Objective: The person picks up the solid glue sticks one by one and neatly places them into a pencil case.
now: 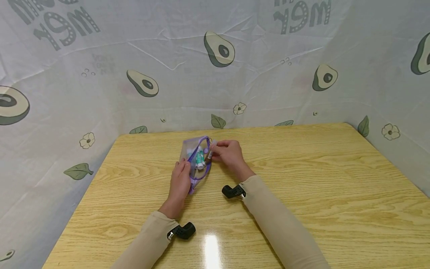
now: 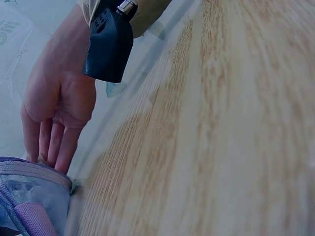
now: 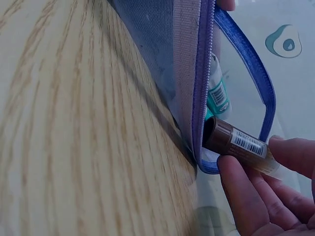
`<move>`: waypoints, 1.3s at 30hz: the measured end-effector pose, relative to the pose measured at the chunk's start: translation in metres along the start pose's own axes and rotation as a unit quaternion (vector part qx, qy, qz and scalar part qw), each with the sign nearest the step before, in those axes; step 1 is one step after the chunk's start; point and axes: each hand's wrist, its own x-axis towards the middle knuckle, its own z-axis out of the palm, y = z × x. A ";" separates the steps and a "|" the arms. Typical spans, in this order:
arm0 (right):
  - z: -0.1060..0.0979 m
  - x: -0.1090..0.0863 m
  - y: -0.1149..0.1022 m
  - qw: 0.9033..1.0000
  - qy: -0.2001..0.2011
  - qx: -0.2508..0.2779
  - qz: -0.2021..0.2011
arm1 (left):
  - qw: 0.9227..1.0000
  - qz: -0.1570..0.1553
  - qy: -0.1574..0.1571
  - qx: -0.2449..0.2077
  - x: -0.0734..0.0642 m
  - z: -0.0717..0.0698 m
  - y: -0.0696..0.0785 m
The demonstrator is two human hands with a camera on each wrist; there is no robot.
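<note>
A mesh zip pouch [image 1: 191, 145] with purple trim is held at its near left side by my left hand [image 1: 180, 180], thumb on the front and fingers behind. Its zipped mouth [image 3: 201, 83] gapes toward the right. Inside lie several green-and-white lip balm tubes [image 1: 200, 158]. My right hand [image 1: 229, 153] pinches a brown lip balm tube [image 3: 243, 143] with a barcode label between thumb and fingers. The tube's dark end is right at the pouch mouth, level with the zip edge. In the left wrist view, the pouch [image 2: 37, 187] covers the left fingertips.
The wooden table [image 1: 302, 179] carries the pouch near its middle. Behind and beside it hangs a pale cloth [image 1: 188, 86] printed with avocados. Black camera mounts [image 1: 233, 191] sit on both sleeved wrists.
</note>
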 end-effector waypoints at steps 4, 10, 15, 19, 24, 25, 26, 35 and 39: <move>0.002 0.000 0.001 1.000 0.004 0.001 0.000 | 1.000 0.006 0.001 0.003 0.000 0.000 0.001; 0.005 -0.002 0.000 1.000 0.003 0.002 0.008 | 1.000 0.016 -0.002 0.005 0.001 0.000 0.000; 0.008 -0.004 0.000 1.000 0.005 0.002 0.016 | 1.000 0.019 -0.001 0.005 0.001 -0.001 0.000; 0.010 -0.004 0.000 1.000 0.004 0.001 0.024 | 1.000 0.013 0.000 0.002 0.001 -0.001 0.000; 0.012 -0.006 0.001 0.999 0.005 -0.020 0.032 | 1.000 0.013 0.002 -0.006 0.002 -0.001 0.000; 0.012 -0.006 0.001 0.999 0.006 -0.026 0.034 | 1.000 0.013 0.003 -0.008 0.002 -0.001 0.000; 0.013 -0.007 0.001 0.999 0.006 -0.030 0.034 | 1.000 0.013 0.003 -0.009 0.002 -0.001 0.000; 0.019 -0.013 -0.002 0.996 0.015 -0.088 0.025 | 1.000 0.012 0.002 -0.004 0.002 -0.002 0.001; 0.019 -0.013 -0.003 0.994 0.017 -0.106 0.017 | 1.000 0.013 -0.002 0.000 0.001 -0.002 0.001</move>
